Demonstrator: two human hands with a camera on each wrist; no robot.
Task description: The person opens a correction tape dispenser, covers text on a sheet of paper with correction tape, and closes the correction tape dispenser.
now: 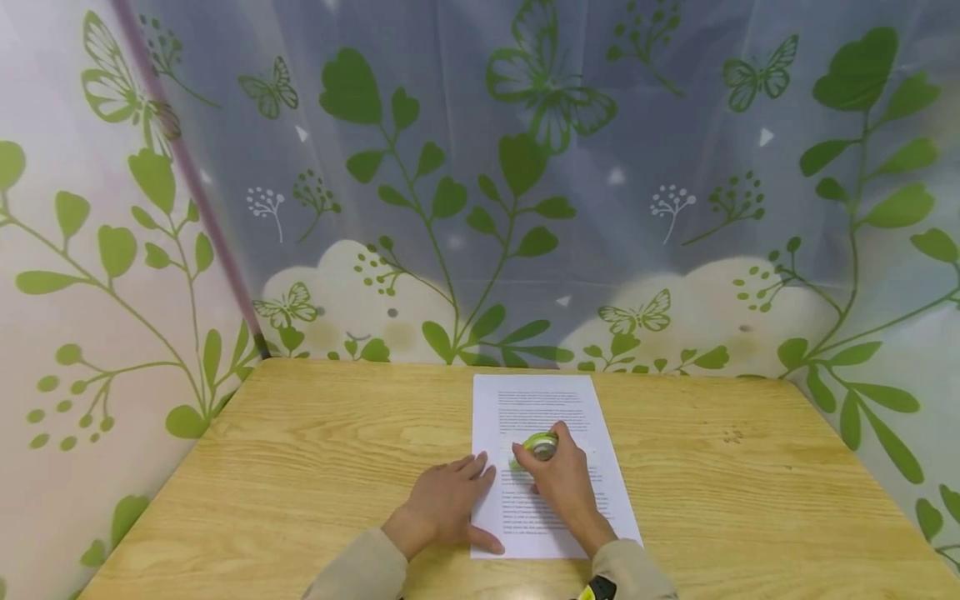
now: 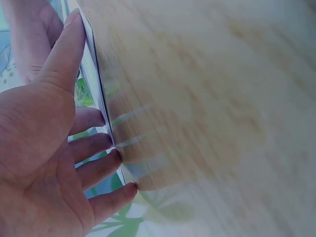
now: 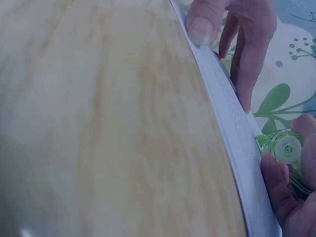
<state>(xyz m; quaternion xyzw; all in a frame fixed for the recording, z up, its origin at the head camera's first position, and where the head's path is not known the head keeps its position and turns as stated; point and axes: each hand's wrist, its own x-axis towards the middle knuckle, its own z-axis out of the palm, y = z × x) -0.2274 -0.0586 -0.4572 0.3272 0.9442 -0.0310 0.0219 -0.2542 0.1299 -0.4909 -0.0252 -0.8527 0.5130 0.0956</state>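
Observation:
A printed sheet of paper [image 1: 486, 408] lies on the wooden table, its top end near the far edge. My right hand [image 1: 564, 483] grips a green, see-through correction tape [image 1: 540, 447] between thumb and fingers over the middle of the text. In the right wrist view a pale round wheel shows inside the correction tape [image 3: 287, 149], with its tip down at the paper. My left hand [image 1: 447, 500] rests on the sheet's left edge, fingers spread and thumb near the bottom corner. Seen from the left wrist, the fingers of that hand [image 2: 39, 143] are extended and hold nothing.
The wooden table [image 1: 322, 467] spreads out on both sides of the sheet. Behind it hangs a curtain [image 1: 450, 167] printed with green leaves and butterflies. Small dark marks [image 1: 732, 436] show on the tabletop at the right.

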